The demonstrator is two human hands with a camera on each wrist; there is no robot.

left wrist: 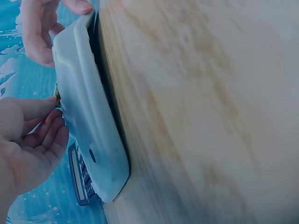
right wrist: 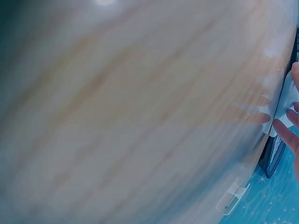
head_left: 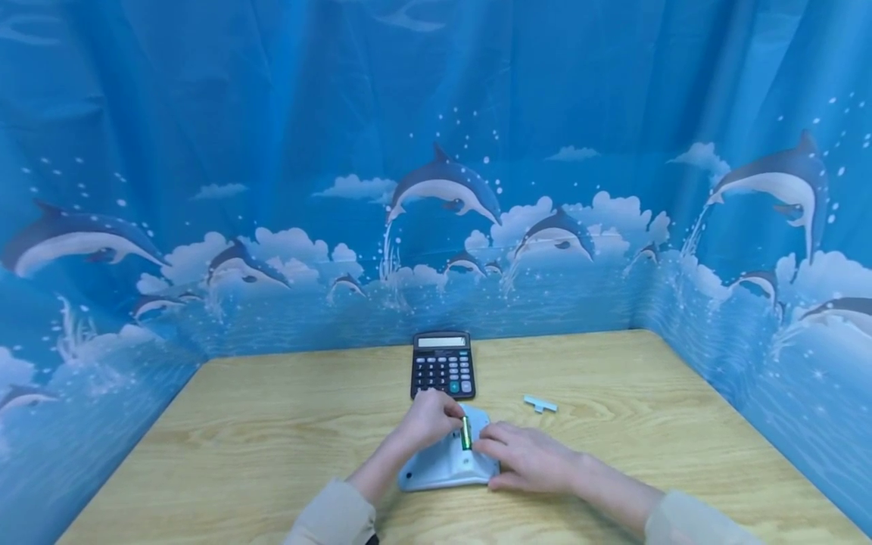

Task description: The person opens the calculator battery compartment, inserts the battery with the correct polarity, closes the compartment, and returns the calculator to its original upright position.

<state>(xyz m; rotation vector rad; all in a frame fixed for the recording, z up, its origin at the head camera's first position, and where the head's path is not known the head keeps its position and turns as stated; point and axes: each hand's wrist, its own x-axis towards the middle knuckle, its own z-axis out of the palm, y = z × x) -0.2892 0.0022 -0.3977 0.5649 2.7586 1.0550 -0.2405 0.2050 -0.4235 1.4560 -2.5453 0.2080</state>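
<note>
A light blue wedge-shaped device (head_left: 443, 463) lies on the table with its screw-dotted underside up. A green-and-gold battery (head_left: 466, 434) sits at the slot in that underside. My left hand (head_left: 431, 418) pinches the battery's far end between thumb and fingertips; the left wrist view shows the pinch (left wrist: 57, 95) from the side. My right hand (head_left: 527, 456) grips the device's right side, thumb low at its edge and fingers over the top, fingertips beside the battery's near end. In the right wrist view only the fingers (right wrist: 286, 133) of that hand show, at the frame's edge.
Behind the device a black calculator (head_left: 443, 365) lies face up, close to the left hand. A small light blue battery cover (head_left: 540, 403) rests on the wooden table (head_left: 272, 424) to the right. A blue dolphin-print curtain (head_left: 327, 151) surrounds the table's back and sides.
</note>
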